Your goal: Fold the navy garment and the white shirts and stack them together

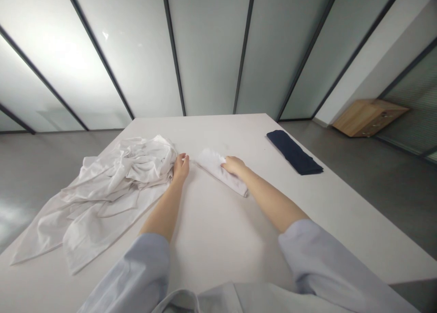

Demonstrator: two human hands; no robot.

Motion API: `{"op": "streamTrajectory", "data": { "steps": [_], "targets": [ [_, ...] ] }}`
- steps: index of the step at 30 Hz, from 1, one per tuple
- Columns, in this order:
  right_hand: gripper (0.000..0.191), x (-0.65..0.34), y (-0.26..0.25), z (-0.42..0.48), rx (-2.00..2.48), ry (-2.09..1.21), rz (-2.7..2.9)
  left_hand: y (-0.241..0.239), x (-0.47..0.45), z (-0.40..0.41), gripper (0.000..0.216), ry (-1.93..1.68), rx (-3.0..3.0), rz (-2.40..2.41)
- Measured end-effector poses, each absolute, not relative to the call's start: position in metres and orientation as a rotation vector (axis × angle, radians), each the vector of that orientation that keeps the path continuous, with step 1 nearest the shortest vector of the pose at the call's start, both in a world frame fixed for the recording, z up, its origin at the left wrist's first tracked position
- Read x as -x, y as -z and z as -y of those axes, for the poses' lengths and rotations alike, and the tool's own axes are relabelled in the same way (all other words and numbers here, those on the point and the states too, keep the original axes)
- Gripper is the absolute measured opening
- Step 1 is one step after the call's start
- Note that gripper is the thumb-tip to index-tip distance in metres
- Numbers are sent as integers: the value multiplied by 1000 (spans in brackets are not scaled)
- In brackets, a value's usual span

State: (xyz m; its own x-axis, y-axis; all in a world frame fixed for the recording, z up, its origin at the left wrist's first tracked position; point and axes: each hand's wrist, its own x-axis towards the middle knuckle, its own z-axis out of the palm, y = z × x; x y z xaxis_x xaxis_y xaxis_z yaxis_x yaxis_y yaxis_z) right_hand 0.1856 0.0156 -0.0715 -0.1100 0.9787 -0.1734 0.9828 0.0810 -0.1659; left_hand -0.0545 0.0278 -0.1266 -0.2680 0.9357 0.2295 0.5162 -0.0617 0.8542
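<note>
A folded white cloth [215, 165] lies at a slant near the middle of the table. My right hand [235, 166] is closed over its right side, thumb and fingers gripping the fabric. Close to the cloth's far left end is my left hand [180, 167], its fingers curled together. A thin pale strip seems to run from the cloth toward these fingers, but what they hold is too small to make out. The left hand also sits against the right edge of a large crumpled heap of white fabric [133, 167], whose loose corners spread toward the near left.
A folded dark navy cloth [294, 152] lies near the table's right edge. The white table [218, 240] stands before frosted glass panels [208, 48] with dark frames. A wooden cabinet [370, 117] stands on the grey floor at the right.
</note>
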Motion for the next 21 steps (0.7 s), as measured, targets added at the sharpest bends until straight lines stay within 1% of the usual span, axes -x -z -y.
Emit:
{"op": "streamTrajectory", "data": {
  "steps": [5, 7, 13, 21],
  "targets": [
    [40, -208, 74, -18, -2193, 266, -2237, 126, 55, -28, 34, -1286, -1540, -1772],
    [39, -228, 76, -20, -2261, 214, -2180, 126, 55, -28, 35, -1277, -1535, -1759],
    [42, -303, 72, -16, -2522, -27, -1924, 130, 56, -30, 35, -1280, -1544, -1755],
    [53, -380, 42, -20, -2637, -328, -1767, 134, 60, -31, 38, -1277, -1533, -1761]
  ]
}}
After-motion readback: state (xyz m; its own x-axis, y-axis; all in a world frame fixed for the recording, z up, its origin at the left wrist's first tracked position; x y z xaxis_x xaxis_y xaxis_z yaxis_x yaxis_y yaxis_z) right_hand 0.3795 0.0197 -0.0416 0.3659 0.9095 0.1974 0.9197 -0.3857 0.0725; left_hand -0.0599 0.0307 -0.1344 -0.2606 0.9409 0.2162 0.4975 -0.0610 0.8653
